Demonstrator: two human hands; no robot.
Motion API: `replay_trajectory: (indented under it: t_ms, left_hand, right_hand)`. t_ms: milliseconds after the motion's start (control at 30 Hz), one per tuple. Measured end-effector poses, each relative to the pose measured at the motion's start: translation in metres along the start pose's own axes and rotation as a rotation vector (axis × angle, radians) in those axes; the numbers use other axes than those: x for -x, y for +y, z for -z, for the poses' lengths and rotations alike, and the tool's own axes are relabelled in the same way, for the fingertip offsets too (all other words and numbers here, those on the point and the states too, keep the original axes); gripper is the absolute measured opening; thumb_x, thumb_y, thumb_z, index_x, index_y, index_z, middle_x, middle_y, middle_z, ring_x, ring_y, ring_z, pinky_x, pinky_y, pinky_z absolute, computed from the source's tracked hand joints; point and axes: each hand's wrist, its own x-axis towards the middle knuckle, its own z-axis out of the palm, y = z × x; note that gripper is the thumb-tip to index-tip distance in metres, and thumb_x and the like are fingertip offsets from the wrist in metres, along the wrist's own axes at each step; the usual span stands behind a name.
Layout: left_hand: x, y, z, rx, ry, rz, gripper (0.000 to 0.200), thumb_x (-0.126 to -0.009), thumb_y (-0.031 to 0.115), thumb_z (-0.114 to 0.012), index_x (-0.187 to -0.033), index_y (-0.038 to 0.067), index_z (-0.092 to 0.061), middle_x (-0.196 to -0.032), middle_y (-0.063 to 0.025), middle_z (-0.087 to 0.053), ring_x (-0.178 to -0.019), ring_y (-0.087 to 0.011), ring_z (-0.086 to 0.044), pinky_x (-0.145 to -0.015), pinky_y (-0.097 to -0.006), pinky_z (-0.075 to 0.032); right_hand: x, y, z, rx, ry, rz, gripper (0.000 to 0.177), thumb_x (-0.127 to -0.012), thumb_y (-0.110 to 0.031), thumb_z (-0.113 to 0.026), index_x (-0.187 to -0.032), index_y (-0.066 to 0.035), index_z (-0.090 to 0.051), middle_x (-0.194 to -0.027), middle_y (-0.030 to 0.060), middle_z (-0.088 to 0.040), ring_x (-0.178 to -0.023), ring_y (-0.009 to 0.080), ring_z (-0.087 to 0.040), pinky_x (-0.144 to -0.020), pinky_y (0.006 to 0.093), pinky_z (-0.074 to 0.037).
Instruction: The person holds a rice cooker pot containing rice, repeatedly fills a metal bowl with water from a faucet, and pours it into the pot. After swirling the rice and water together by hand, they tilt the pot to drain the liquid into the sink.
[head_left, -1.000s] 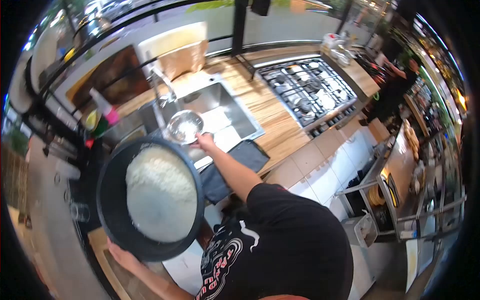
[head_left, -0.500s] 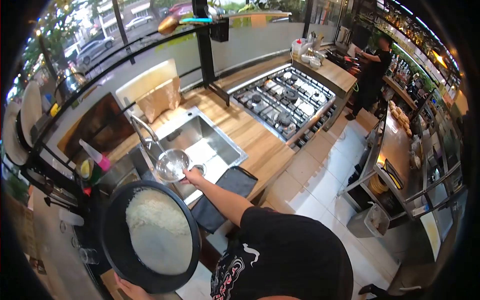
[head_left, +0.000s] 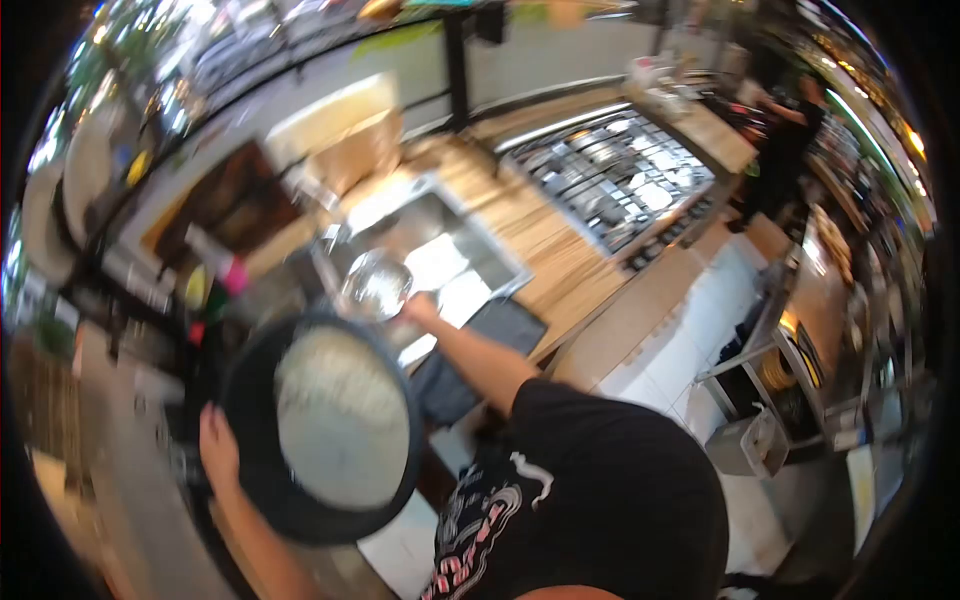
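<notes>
Head view is pretty smeared, so take the fine details with some salt. The big dark pot (head_left: pixel 252 450) sits left of centre in the lower half of the frame, close to the near-left end of the sink (head_left: pixel 440 255). Inside it there's a pile of white grains (head_left: pixel 335 375) toward the upper side, with cloudy liquid (head_left: pixel 340 460) pooled below — so grains and liquid are already together, and the two don't look separated yet, if that's even wanted.

Left hand (head_left: pixel 218 445) is up against the pot's outer wall on the left side, fingers fairly straight and close together. Can't tell if any of them hook under or really grip.

Right hand (head_left: pixel 420 310) has its fingers closed on the edge of a round shiny bowl (head_left: pixel 375 283), out over the near-left part of the sink, just above the pot in the frame. Bowl or strainer, too blurry to say — same for whether it has anything in it. The faucet (head_left: pixel 320 192) is just past it, and I can't make out any running water.

No way to judge how much work is left from this, honestly. Wooden surface (head_left: pixel 545 240) runs right from the sink to the stove (head_left: pixel 610 175), and another person (head_left: pixel 785 150) is at upper right, well apart.
</notes>
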Motion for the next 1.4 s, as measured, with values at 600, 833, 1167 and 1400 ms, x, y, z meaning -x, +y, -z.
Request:
replay_trajectory:
  t_ms: [600,833,1167,1400]
  left_hand:
    - [-0.014,0.017,-0.024,-0.352,0.070,0.290,0.044,-0.092,0.052,-0.034,-0.105,0.018,-0.059,-0.101,-0.0110,-0.064,-0.095,-0.0352,-0.059,-0.078,-0.0450,-0.046]
    - [-0.015,0.010,-0.025,-0.369,0.065,0.303,0.044,-0.092,0.053,-0.034,-0.106,0.019,-0.059,-0.101,-0.0103,-0.064,-0.095,-0.0347,-0.059,-0.077,-0.0456,-0.047]
    - [-0.012,0.016,-0.024,-0.444,0.057,0.277,0.045,-0.093,0.052,-0.031,-0.107,0.019,-0.057,-0.102,-0.0094,-0.064,-0.095,-0.0343,-0.060,-0.077,-0.0460,-0.047]
    - [-0.015,0.015,-0.029,-0.480,0.041,0.247,0.044,-0.094,0.050,-0.028,-0.110,0.019,-0.054,-0.106,-0.0096,-0.063,-0.098,-0.0332,-0.059,-0.078,-0.0457,-0.047]
  right_hand:
    - [0.014,-0.043,0.019,-0.997,-0.124,-0.443,0.031,-0.084,-0.007,-0.046,-0.098,0.021,-0.044,-0.100,0.0263,-0.055,-0.086,0.0339,-0.062,-0.072,0.0357,-0.056]
    - [0.008,-0.031,0.016,-1.031,-0.160,-0.425,0.026,-0.084,-0.007,-0.047,-0.094,0.018,-0.045,-0.093,0.0208,-0.055,-0.075,0.0271,-0.061,-0.060,0.0332,-0.053]
    - [0.026,-0.054,0.027,-0.865,-0.113,-0.378,0.023,-0.084,-0.010,-0.048,-0.087,0.012,-0.052,-0.083,0.0153,-0.057,-0.064,0.0213,-0.058,-0.057,0.0312,-0.050]
    - [0.027,-0.069,0.032,-0.857,-0.094,-0.404,0.028,-0.087,-0.006,-0.044,-0.099,0.019,-0.045,-0.100,0.0219,-0.055,-0.084,0.0294,-0.062,-0.067,0.0369,-0.056]
